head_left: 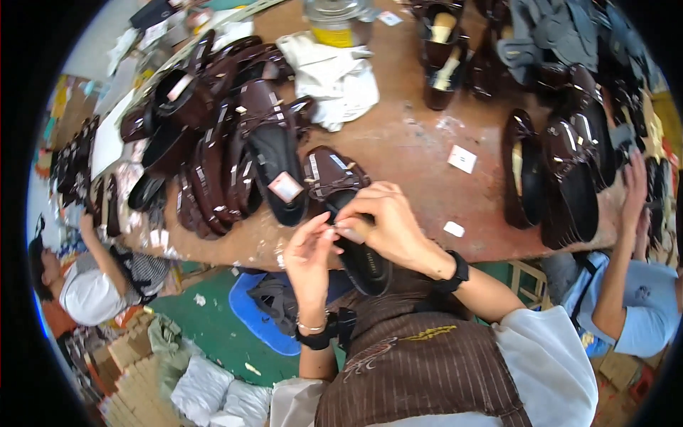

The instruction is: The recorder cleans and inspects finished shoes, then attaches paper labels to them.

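Observation:
A glossy dark brown loafer point(329, 171) with a bow lies at the table's front edge, its black insole facing up and its heel toward me. Both my hands meet over its opening. My left hand point(311, 248) pinches with thumb and forefinger, its other fingers loosely curled. Touching it, my right hand point(386, 222) is closed in a pinch as well, fingers bent. Whatever lies between the fingertips is too small to make out. Just left of this loafer rests another loafer point(274, 160) with a white tag on its insole.
Brown shoes point(210, 164) are heaped at left beside a white cloth point(334, 78) and a clear tub point(338, 21). More loafers point(569, 185) stand at right, near a person's hand point(634, 185). Another person point(96, 285) sits at left. A blue stool point(263, 320) is below the table.

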